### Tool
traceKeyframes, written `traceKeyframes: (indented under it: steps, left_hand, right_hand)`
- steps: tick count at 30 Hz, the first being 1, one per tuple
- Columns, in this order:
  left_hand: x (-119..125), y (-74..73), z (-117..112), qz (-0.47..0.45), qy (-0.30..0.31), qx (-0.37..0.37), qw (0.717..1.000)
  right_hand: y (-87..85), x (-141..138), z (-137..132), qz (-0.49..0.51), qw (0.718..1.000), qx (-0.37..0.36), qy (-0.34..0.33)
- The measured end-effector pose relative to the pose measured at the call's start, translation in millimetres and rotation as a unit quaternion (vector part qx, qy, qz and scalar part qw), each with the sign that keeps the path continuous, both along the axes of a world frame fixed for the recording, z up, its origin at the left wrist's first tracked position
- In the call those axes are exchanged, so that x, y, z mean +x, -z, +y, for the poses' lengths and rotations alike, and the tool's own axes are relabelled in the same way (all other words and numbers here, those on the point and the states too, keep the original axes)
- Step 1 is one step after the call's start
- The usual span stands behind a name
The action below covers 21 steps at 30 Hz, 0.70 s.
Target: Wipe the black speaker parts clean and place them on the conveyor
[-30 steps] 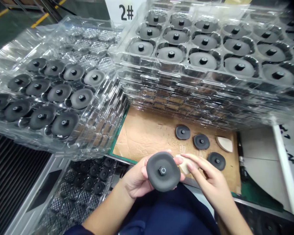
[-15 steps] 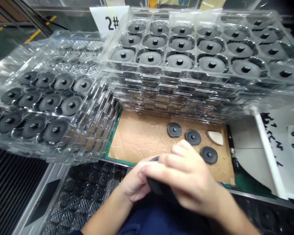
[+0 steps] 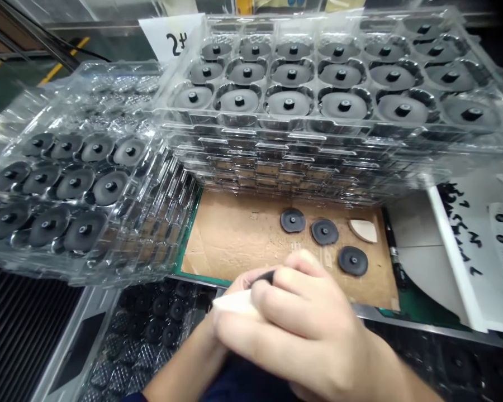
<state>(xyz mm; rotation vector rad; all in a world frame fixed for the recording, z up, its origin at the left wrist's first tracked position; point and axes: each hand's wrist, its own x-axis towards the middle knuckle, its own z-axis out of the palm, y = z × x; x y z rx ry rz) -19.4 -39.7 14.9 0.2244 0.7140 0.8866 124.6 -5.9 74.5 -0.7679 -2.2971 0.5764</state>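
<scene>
Close to my body, over the near edge of the cardboard, my two hands meet. My left hand is mostly covered by the right one; it is closed around a black disc of which just a dark edge shows. My right hand grips a cream-coloured wedge-shaped pad and holds it against or very near the disc; the exact contact is hidden. Beyond the hands, several loose black discs with a small central stub lie on the cardboard, beside a second cream pad.
A tall stack of clear plastic trays holding black discs stands behind the cardboard. Another tray stack rises at the left. A black pen-like tool lies at the cardboard's right edge, near a white panel. A lower tray sits at bottom left.
My right hand has turned and shifted towards me and left over the disc, and the cream pad in its fingers now shows. The view has shifted slightly.
</scene>
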Motion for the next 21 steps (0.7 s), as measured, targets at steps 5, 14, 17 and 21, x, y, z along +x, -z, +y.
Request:
traceKeyframes:
  steps: [5,14,17,21]
  left_hand:
    - [-5.5,1.4,-1.7,0.012,-0.066,0.042,0.997]
    - [-17.6,7.7,-0.9,0.017,-0.107,0.010,0.994]
    - [-11.4,6.4,-0.9,0.055,-0.113,0.006,0.992]
    - [-3.8,2.8,-2.1,0.087,-0.120,0.007,0.989]
  right_hand:
    - [35.7,20.8,4.8,0.058,0.978,-0.155,0.125]
    - [122.8,19.4,-35.1,0.020,0.927,-0.319,0.198]
    - [81.4,17.1,-24.9,0.050,0.925,-0.287,0.244]
    - [23.3,-1.0,-17.5,0.115,0.967,-0.124,0.191]
